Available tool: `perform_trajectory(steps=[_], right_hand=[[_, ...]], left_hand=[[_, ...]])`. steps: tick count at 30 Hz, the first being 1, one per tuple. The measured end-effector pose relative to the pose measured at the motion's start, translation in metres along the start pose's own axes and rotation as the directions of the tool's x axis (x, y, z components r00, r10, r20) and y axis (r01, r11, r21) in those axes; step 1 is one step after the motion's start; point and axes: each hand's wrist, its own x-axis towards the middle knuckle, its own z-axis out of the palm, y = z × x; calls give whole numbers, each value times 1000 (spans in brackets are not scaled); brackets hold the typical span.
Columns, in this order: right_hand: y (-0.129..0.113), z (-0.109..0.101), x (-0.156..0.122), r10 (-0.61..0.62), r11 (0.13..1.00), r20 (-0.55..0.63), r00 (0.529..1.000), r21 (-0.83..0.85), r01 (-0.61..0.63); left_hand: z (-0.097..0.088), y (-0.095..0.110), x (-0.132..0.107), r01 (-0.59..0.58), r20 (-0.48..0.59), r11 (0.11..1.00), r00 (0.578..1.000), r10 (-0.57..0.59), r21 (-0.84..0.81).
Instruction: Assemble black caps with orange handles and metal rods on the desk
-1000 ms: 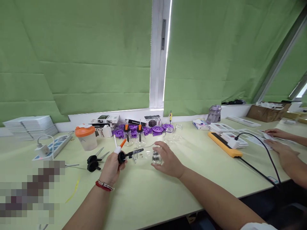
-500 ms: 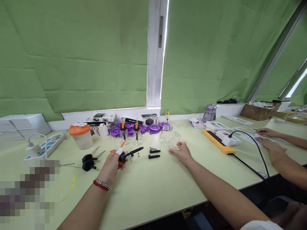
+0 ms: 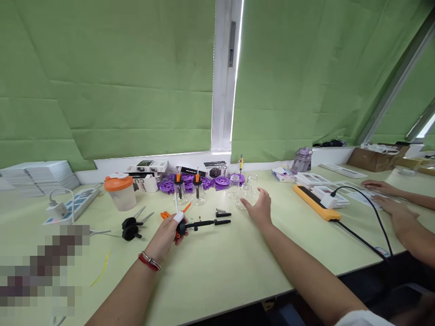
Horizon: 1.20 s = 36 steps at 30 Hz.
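Grips with the left hand (image 3: 168,233) a black sprayer head (image 3: 185,225), fingers closed round its cap, an orange trigger and a thin white tube sticking up, a black stem pointing right, low over the table. Spreads the right hand (image 3: 260,209) wide and empty, palm down, just beside a cluster of clear glass jars (image 3: 242,192); cannot tell whether touching. Leaves two small black parts (image 3: 222,216) lying on the pale green tabletop (image 3: 220,271) between the hands. Shows, further left, two black caps with metal tubes (image 3: 131,228), an orange-lidded shaker cup (image 3: 119,192) and a white power strip (image 3: 73,206); behind the jars, purple plastic discs (image 3: 220,182) along the sill. Shows on the right a yellow power strip (image 3: 314,202) with a black cable, a purple water bottle (image 3: 302,160) and a co-worker's hands (image 3: 394,210) on papers. Closes off the room behind with green blinds (image 3: 136,81) either side of a white window frame (image 3: 222,77).
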Motion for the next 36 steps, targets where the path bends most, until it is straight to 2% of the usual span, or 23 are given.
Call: perform_trajectory(steps=[2, 4, 6, 8, 9, 11, 12, 14, 16, 18, 19, 22, 23, 26, 27, 29, 31, 32, 34, 36], right_hand=[[-27, -7, -7, -174, 981, -10, 985, 85, 174], [-59, -13, -18, -313, 935, 114, 943, 214, 285], [-91, -14, -30, -405, 886, 276, 872, 353, 300], [-117, -13, -39, -425, 858, 326, 845, 442, 261], [-127, -11, -42, -413, 854, 355, 839, 470, 221], [-141, -4, -42, -280, 879, 476, 834, 477, 24], [-144, 0, -40, -199, 884, 567, 799, 456, -104], [-146, 9, -37, -69, 851, 731, 678, 398, -343], [-142, 19, -38, 1, 779, 831, 556, 348, -522], [-135, 27, -42, 10, 711, 869, 495, 342, -614], [-132, 31, -44, -5, 685, 871, 492, 361, -633], [-125, 40, -52, -70, 597, 847, 527, 459, -658], [-125, 41, -54, -78, 576, 852, 518, 462, -674], [-125, 43, -58, -33, 611, 905, 424, 354, -708], [-125, 43, -58, -15, 631, 913, 407, 324, -705], [-126, 43, -59, -38, 630, 906, 422, 349, -694], [-125, 44, -59, -98, 573, 896, 433, 407, -711], [-124, 44, -59, -101, 555, 900, 423, 404, -727], [-123, 45, -60, -31, 571, 920, 390, 337, -749], [-121, 47, -60, 25, 601, 918, 396, 303, -740]], left_hand=[[1, 2, -1, -27, 31, 1000, 999, 26, 15], [2, 4, -3, -44, 58, 999, 997, 43, 22], [2, 6, -5, -33, 70, 999, 997, 30, 37], [2, 9, -7, -8, 91, 997, 996, 0, 78], [1, 11, -9, 2, 121, 994, 993, -16, 111], [-2, 14, -12, 6, 222, 983, 974, -47, 181], [-4, 15, -14, 0, 283, 976, 957, -63, 217], [-9, 17, -16, -10, 389, 960, 916, -104, 281], [-14, 18, -17, -3, 434, 942, 888, -152, 335], [-18, 18, -17, 23, 428, 928, 883, -193, 371], [-20, 18, -16, 39, 414, 923, 886, -209, 382], [-24, 18, -13, 65, 388, 919, 893, -227, 389], [-25, 18, -12, 71, 384, 921, 894, -229, 384], [-26, 17, -12, 85, 373, 926, 899, -231, 368], [-27, 17, -12, 89, 371, 926, 899, -234, 367], [-28, 15, -11, 97, 370, 923, 897, -243, 371], [-29, 13, -10, 96, 371, 924, 897, -241, 369], [-30, 11, -9, 90, 373, 926, 898, -235, 367], [-32, 8, -7, 73, 382, 929, 897, -221, 364], [-34, 5, -6, 61, 391, 926, 895, -216, 372]])
